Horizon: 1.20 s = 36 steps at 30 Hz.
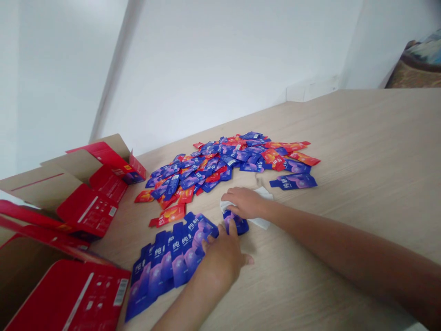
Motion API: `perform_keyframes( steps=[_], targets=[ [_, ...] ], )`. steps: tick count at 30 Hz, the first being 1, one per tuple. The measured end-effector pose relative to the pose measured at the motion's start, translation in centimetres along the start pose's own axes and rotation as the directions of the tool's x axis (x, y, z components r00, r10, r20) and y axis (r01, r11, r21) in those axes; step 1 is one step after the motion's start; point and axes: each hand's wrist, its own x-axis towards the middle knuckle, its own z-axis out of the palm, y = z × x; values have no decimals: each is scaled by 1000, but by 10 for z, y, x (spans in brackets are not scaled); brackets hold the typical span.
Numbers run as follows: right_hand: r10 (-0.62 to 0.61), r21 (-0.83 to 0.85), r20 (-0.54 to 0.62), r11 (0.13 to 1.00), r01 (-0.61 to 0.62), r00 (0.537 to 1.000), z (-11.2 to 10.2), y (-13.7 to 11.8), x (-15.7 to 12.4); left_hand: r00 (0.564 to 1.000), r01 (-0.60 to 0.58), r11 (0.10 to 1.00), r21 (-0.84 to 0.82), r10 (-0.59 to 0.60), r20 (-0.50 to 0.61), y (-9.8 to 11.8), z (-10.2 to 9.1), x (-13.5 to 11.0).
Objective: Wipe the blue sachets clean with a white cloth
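Observation:
My left hand (222, 255) lies fingers-down on the right end of a fanned row of blue sachets (168, 262) on the wooden table (344, 174). One finger reaches onto a single blue sachet (237, 224). My right hand (244, 202) curls over that same sachet from above, fingers closed on its top edge. A white piece of paper or plastic (262, 222) lies under my right wrist. Beyond the hands spreads a loose pile of blue and red sachets (223, 163).
Open red and brown cardboard boxes (86, 193) stand at the left, and another red box (69, 299) sits at the lower left corner. A lone blue sachet (293, 182) lies right of the pile. White walls rise behind the table.

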Motion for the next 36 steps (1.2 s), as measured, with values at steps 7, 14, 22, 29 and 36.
perform_keyframes(
  steps=[7, 14, 22, 29, 36],
  targets=[
    [-24, -48, 44, 998, 26, 999, 4, -2, 4, 990, 121, 992, -34, -118, 78, 8, 32, 35],
    [16, -46, -15, 999, -17, 1000, -9, -3, 6, 987, 132, 990, -45, -127, 96, 8, 31, 34],
    [-194, 60, 99, 980, 189, 976, -7, -8, 4, 982, 122, 992, -17, -118, 148, 10, 27, 38],
    [18, -18, 44, 1000, -17, 999, -5, 2, 7, 990, 99, 994, -43, -94, 104, 10, 25, 31],
    [-227, 87, 64, 971, 221, 972, -12, -16, 1, 994, 91, 996, -6, -91, 61, 10, 34, 35]
  ],
)
